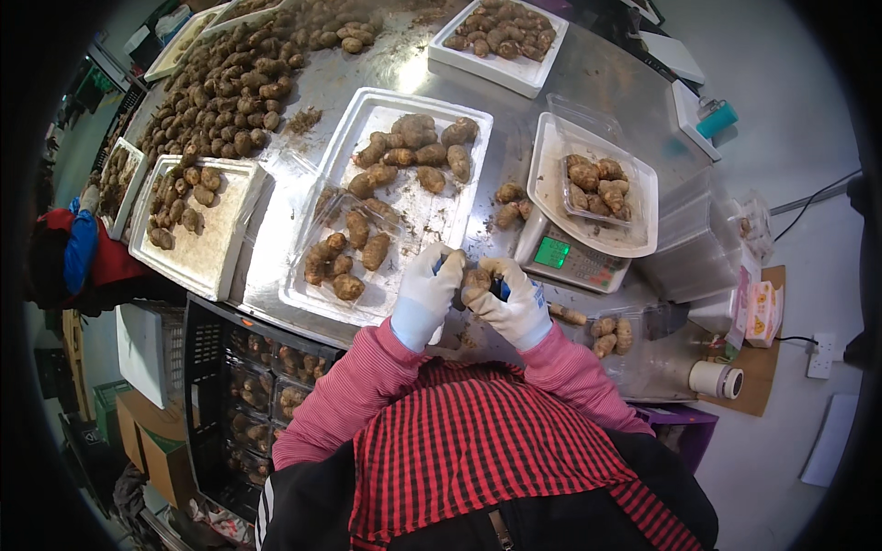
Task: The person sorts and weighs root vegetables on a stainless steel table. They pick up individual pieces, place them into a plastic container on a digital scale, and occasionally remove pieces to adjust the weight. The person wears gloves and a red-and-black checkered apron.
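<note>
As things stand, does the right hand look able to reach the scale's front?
Probably yes: the scale sits just beyond the right hand, with nothing visibly blocking its front. That hand holds a tuber, though, so pressing buttons might be awkward.

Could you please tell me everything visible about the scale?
The scale is a low grey box, perhaps metal, with a lit green display and a keypad to its right. It stands on the metal table, beyond and right of the right hand, front toward the wearer. A white tray on top hides much of it.
</note>
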Demonstrator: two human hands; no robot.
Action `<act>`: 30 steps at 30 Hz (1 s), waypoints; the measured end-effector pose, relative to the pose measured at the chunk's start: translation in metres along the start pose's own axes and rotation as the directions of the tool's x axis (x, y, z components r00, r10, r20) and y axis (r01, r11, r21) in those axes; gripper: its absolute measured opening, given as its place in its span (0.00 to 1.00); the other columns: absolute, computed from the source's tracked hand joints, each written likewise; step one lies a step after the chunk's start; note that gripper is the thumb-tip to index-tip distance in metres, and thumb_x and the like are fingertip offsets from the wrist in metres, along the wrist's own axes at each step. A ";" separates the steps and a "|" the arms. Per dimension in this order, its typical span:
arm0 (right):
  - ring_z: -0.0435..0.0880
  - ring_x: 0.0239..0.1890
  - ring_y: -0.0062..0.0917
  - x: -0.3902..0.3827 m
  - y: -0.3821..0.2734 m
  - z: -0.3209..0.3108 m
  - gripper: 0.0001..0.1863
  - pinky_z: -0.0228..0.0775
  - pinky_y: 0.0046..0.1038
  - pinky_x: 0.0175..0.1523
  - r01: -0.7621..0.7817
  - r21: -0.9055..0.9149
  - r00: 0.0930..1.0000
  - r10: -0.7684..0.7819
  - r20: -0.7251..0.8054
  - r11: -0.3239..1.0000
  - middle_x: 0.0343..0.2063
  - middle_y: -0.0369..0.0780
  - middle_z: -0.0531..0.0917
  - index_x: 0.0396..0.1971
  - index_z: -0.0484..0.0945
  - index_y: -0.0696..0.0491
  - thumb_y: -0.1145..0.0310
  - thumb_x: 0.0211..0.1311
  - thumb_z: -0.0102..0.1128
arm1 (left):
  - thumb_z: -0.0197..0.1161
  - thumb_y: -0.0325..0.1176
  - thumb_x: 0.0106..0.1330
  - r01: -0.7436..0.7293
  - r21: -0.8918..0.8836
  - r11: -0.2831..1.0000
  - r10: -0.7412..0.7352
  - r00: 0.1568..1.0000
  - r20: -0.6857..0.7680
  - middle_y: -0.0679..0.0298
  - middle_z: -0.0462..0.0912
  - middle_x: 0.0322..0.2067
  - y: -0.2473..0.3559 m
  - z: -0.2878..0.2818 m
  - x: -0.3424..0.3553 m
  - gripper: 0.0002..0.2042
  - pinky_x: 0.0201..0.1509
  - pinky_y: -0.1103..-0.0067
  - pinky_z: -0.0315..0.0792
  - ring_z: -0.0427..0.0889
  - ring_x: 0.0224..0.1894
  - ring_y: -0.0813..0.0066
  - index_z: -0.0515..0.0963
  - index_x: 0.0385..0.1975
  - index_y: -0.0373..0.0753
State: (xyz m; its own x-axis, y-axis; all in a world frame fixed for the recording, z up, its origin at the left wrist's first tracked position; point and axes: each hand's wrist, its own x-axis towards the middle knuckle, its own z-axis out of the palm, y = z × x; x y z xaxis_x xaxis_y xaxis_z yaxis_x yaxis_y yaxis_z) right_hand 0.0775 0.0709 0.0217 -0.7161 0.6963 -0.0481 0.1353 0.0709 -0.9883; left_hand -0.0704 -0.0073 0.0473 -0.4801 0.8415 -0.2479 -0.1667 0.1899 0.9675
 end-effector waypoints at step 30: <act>0.81 0.45 0.46 0.001 -0.012 -0.017 0.39 0.74 0.35 0.49 0.471 -0.324 0.875 -0.389 0.287 0.820 0.41 0.50 0.81 0.60 0.71 0.58 0.47 0.55 0.68 | 0.56 0.30 0.70 0.037 0.107 0.994 -0.050 0.991 0.128 0.61 0.82 0.33 -0.007 -0.018 0.009 0.09 0.43 0.81 0.72 0.77 0.37 0.80 0.80 0.39 0.31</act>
State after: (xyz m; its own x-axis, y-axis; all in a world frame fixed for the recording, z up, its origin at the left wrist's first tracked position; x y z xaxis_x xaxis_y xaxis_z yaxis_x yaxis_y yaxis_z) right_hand 0.0866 0.0828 0.0355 -0.8757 0.3773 0.3013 -0.0043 0.6179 -0.7862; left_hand -0.0892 -0.0099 0.0379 -0.3570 0.8886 -0.2881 -0.0910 0.2739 0.9574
